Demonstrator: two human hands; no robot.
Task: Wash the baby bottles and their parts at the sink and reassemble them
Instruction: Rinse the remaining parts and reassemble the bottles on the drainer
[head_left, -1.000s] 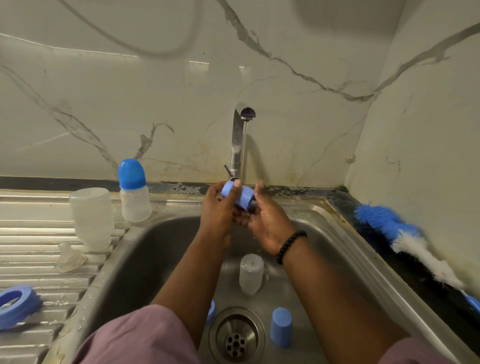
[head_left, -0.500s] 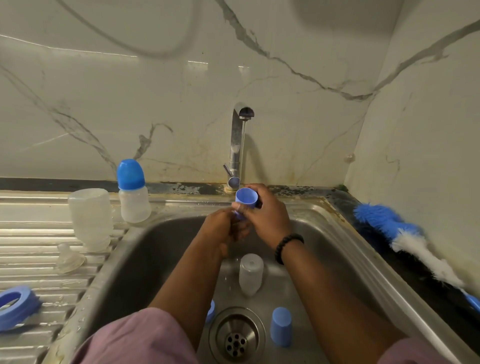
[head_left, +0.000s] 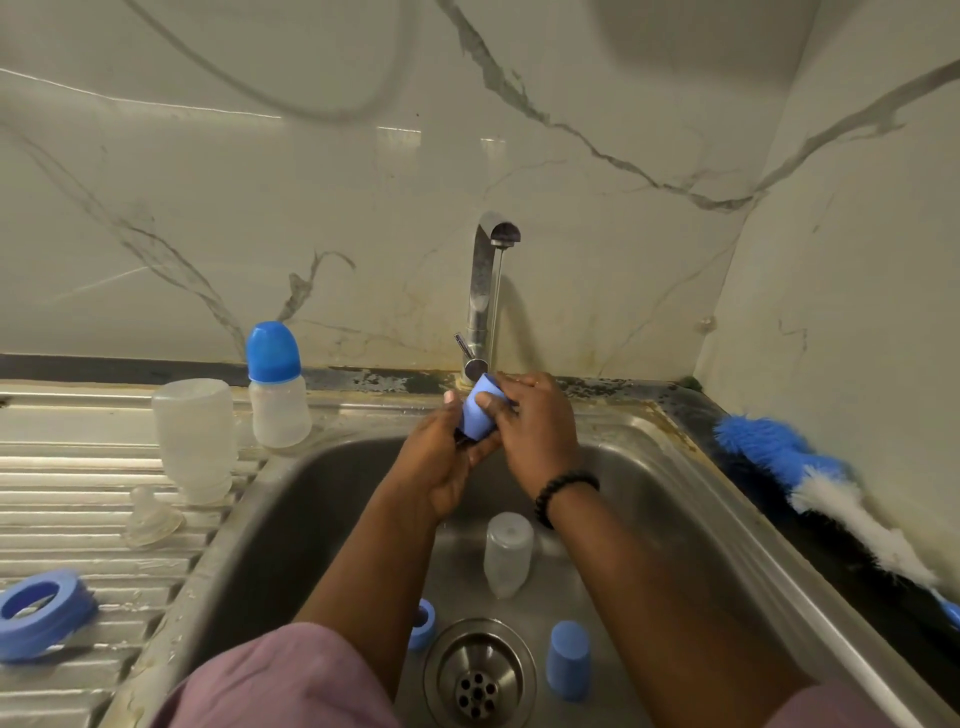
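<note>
Under the thin water stream from the tap (head_left: 483, 291), both hands hold a blue bottle cap (head_left: 478, 413). My left hand (head_left: 441, 462) grips it from below and my right hand (head_left: 535, 431) pinches its upper side. In the sink basin (head_left: 675, 519) lie a clear bottle (head_left: 508, 553), another blue cap (head_left: 567, 667) and a blue ring (head_left: 422, 631). On the drainboard (head_left: 78, 519) stand an assembled bottle with a blue cap (head_left: 275, 387), an upturned clear bottle (head_left: 195, 439), a clear teat (head_left: 150, 519) and a blue ring (head_left: 41, 613).
A blue and white bottle brush (head_left: 810, 483) lies on the dark ledge right of the sink. The drain (head_left: 478, 675) sits at the basin's near middle. Marble walls close in behind and to the right.
The hands turned the blue cap under the tap: it lay sideways, then showed its open mouth, and now it stands tilted between both hands slightly lower.
</note>
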